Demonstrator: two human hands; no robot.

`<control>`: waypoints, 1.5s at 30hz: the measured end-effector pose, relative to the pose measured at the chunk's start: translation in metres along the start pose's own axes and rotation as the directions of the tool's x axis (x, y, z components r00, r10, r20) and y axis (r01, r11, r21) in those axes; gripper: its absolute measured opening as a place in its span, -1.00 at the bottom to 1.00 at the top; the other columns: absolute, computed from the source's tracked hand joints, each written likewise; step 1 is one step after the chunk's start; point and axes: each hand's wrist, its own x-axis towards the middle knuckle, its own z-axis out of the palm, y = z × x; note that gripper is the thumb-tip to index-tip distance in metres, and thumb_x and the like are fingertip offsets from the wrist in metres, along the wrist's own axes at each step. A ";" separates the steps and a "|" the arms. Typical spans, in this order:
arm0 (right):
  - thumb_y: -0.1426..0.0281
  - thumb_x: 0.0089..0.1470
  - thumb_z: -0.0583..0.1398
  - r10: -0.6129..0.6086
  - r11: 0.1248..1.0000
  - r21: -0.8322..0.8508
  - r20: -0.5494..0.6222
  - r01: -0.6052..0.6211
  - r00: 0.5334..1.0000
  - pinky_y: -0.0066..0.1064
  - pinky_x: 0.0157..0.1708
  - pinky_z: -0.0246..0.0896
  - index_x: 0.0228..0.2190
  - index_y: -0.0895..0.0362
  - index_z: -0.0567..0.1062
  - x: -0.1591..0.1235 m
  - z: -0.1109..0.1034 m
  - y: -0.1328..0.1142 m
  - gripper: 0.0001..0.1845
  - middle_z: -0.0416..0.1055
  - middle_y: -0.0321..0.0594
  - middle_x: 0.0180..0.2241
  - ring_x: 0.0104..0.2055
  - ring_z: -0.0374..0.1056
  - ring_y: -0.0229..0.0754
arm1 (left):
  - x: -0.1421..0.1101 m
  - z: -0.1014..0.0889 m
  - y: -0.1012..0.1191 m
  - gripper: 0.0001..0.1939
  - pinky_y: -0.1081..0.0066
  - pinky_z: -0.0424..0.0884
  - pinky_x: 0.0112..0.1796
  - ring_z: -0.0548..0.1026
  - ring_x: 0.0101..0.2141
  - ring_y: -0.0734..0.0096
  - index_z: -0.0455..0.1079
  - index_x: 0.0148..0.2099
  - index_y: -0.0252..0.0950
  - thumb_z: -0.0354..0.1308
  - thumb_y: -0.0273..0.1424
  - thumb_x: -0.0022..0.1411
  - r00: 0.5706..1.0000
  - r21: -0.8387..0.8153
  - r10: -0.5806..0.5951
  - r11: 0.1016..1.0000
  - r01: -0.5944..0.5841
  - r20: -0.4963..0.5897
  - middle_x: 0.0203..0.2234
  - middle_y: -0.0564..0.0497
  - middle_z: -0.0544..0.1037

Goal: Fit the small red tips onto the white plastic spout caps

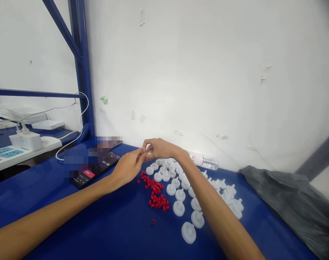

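My left hand point(128, 165) and my right hand point(161, 148) meet above the far part of the blue table, with fingertips pinched together. A small whitish bit shows between the fingers, but the fingers hide most of it and its kind cannot be made out. Below and to the right of the hands lie many white round plastic pieces point(179, 208), disc-shaped with a short stem. Beside them, nearer the left hand, is a loose heap of small red plastic caps or sleeves point(155, 187). One red piece point(153, 221) lies apart toward the front.
A phone point(99, 169) with a lit timer screen lies left of my left hand. A clear plastic bottle point(204, 160) rests against the wall. Dark grey sheeting point(286, 202) covers the table's right side. A power strip point(7, 155) and blue frame post point(84, 72) stand left.
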 end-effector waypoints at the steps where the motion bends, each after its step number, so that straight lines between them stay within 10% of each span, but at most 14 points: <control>1: 0.44 0.00 0.41 0.000 1.000 0.001 0.000 0.000 1.000 -0.44 -0.21 0.31 -0.18 0.06 0.46 0.000 0.000 -0.001 -0.66 0.66 -0.31 -0.27 -0.22 0.53 -0.22 | 0.000 -0.001 0.000 -0.65 0.30 0.24 -0.32 0.59 -0.31 0.08 0.38 -0.15 -0.17 -0.18 -0.19 0.52 1.000 0.004 0.000 1.000 0.000 0.001 -0.33 -0.06 0.65; 18: 0.40 0.01 0.47 -0.041 0.940 -0.338 -0.217 -0.036 0.975 -0.40 -0.21 0.16 -0.17 0.02 0.54 0.007 0.005 -0.012 -0.66 0.66 -0.29 -0.19 -0.17 0.49 -0.16 | 0.010 0.001 -0.009 -0.68 0.28 0.56 -0.27 0.56 -0.36 0.37 0.49 -0.15 -0.33 0.18 -0.15 0.47 0.999 -0.094 -0.047 0.994 0.047 -0.004 -0.34 0.06 0.58; 25: 0.46 0.20 0.33 0.025 0.858 -0.446 -0.459 -0.255 0.888 -0.29 -0.10 0.17 -0.18 0.09 0.59 0.000 -0.009 0.038 -0.88 0.62 -0.10 -0.18 -0.06 0.47 -0.01 | 0.002 0.000 0.000 -0.57 0.39 0.42 -0.42 0.41 -0.53 0.46 0.40 -0.32 -0.29 -0.02 -0.18 0.58 0.999 -0.135 -0.007 0.991 0.000 -0.049 -0.55 0.17 0.40; 39: 0.15 0.30 0.29 0.116 0.922 -0.344 -0.189 -0.177 0.975 -0.17 -0.05 0.46 -0.19 0.14 0.59 0.012 0.019 0.047 -0.71 0.60 -0.21 -0.17 -0.16 0.53 -0.16 | 0.001 0.011 -0.014 -0.73 0.11 0.60 -0.07 0.61 -0.11 0.22 0.49 0.05 -0.30 0.23 -0.23 0.45 0.977 0.164 -0.061 0.986 0.028 0.205 -0.05 -0.08 0.61; 45: 0.11 0.30 0.27 0.126 0.941 -0.271 -0.278 -0.204 0.952 -0.37 -0.16 0.34 -0.14 0.07 0.66 0.000 0.006 0.050 -0.68 0.68 -0.17 -0.22 -0.18 0.57 -0.13 | 0.000 0.014 -0.013 -0.74 0.15 0.61 -0.11 0.62 -0.15 0.25 0.50 0.03 -0.30 0.23 -0.23 0.45 0.957 0.169 -0.037 0.986 -0.013 0.287 -0.08 -0.06 0.62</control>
